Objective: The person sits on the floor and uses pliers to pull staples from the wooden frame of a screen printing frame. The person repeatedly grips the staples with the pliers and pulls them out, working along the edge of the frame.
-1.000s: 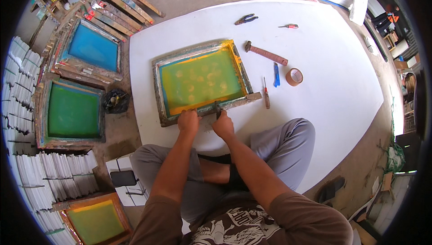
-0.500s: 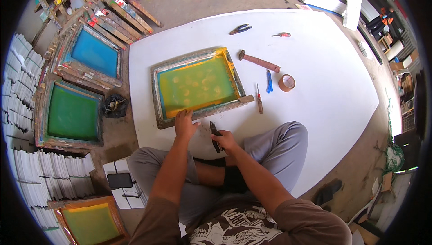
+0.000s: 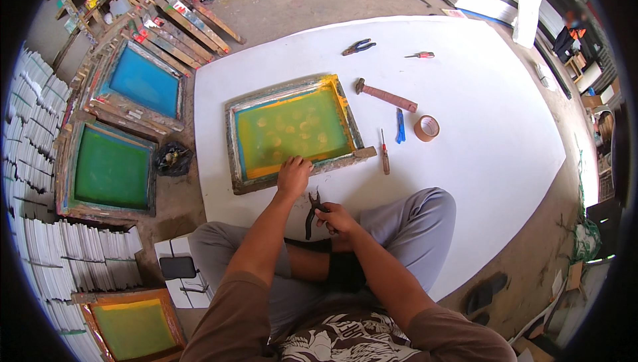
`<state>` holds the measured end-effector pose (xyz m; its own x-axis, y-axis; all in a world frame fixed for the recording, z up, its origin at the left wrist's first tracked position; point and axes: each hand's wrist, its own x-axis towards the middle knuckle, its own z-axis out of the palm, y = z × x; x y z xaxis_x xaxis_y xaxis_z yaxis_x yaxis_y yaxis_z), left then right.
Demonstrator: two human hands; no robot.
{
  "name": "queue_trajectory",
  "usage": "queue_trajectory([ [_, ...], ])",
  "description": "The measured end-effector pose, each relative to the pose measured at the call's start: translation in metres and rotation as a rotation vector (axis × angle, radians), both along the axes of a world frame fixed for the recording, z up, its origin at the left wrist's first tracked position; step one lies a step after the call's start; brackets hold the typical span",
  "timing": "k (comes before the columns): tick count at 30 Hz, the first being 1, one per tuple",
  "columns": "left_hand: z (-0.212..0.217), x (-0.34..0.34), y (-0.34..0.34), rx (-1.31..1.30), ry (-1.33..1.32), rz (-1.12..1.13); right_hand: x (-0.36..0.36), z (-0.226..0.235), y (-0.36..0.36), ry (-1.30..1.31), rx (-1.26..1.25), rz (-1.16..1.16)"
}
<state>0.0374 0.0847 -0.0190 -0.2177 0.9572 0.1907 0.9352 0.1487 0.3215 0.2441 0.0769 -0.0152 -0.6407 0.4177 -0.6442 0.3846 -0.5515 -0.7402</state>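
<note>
A screen-printing frame (image 3: 236, 143) with yellow-green mesh and a worn, ink-stained border lies on the white sheet (image 3: 492, 149) before me. My left hand (image 3: 294, 176) curls its fingers over the frame's near rail, right of the middle. In my right hand (image 3: 337, 220) is a pair of dark pliers (image 3: 311, 217), jaws pointing away from me, just short of that rail. Tiny dark bits lie on the sheet close to the jaws. To the right of the frame are a hammer (image 3: 392, 96), a blue cutter knife (image 3: 401, 126), a screwdriver (image 3: 385, 153) and a tape roll (image 3: 426, 128).
More pliers (image 3: 359, 46) and a red-handled screwdriver (image 3: 420, 55) lie at the far side. Blue (image 3: 144, 82) and green (image 3: 111, 168) screens stand at left, near paper stacks (image 3: 83, 252). A phone (image 3: 178, 268) rests beside my left knee. Another person (image 3: 568, 38) is far right.
My left hand has shifted right along the near rail and its fingers have curled in. The pliers have turned more upright and dropped slightly nearer to me in my right hand.
</note>
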Motion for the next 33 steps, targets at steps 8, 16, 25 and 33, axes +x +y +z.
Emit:
queue_trajectory([
  [8, -0.003, -0.007, 0.005, -0.091, 0.022, -0.015, -0.001, -0.013, 0.003, 0.057, 0.052, -0.121],
  [16, 0.009, -0.007, -0.005, 0.129, -0.108, 0.106, -0.010, -0.011, 0.016, -0.010, 0.105, -0.214],
  [25, 0.007, 0.000, -0.055, -0.176, -0.842, 0.247, -0.063, -0.006, 0.034, 0.052, 0.138, -0.386],
  [33, -0.007, -0.001, -0.048, -0.158, -0.951, 0.259, -0.076, -0.053, 0.036, -0.058, 0.743, -0.435],
])
